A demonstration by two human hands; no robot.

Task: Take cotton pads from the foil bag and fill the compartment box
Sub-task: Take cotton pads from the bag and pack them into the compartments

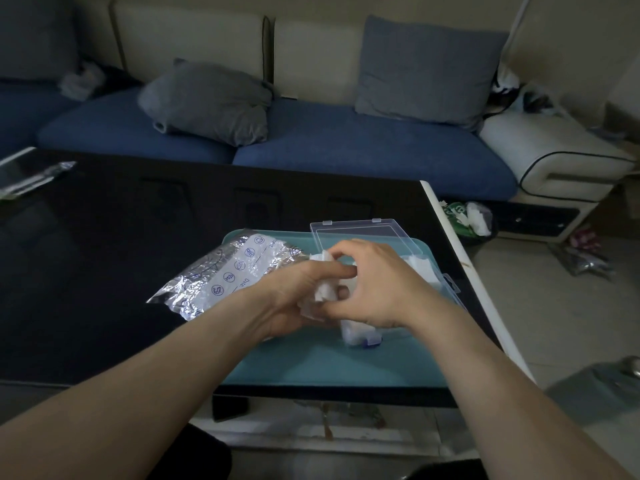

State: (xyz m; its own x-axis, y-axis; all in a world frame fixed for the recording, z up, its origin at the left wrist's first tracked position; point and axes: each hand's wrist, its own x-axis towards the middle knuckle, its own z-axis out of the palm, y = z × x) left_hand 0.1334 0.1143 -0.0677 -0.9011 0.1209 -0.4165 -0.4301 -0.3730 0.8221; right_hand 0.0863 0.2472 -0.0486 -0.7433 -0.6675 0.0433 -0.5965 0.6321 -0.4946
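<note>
You are mid-transfer: a small stack of white cotton pads [323, 289] sits between both hands, above the near left part of the clear compartment box [360, 332]. Your left hand [298, 296] cradles the stack from the left with its fingers curled round it, and your right hand [374, 285] pinches at the top pads with thumb and fingertips, as if peeling some off. The foil bag [225, 271] lies crumpled just left of your hands, partly on the teal mat [311, 362] and partly on the dark table [104, 254].

The box's lid [363, 233] stands open at the far side. White pads already show in the box's far right part and at its near end; your hands hide the rest, so how full it is cannot be told.

Next, I judge, you need to separate a few pads with the right hand and lower them flat into an open compartment, keeping the left hand's hold steady so the stack does not fan out or spill.
</note>
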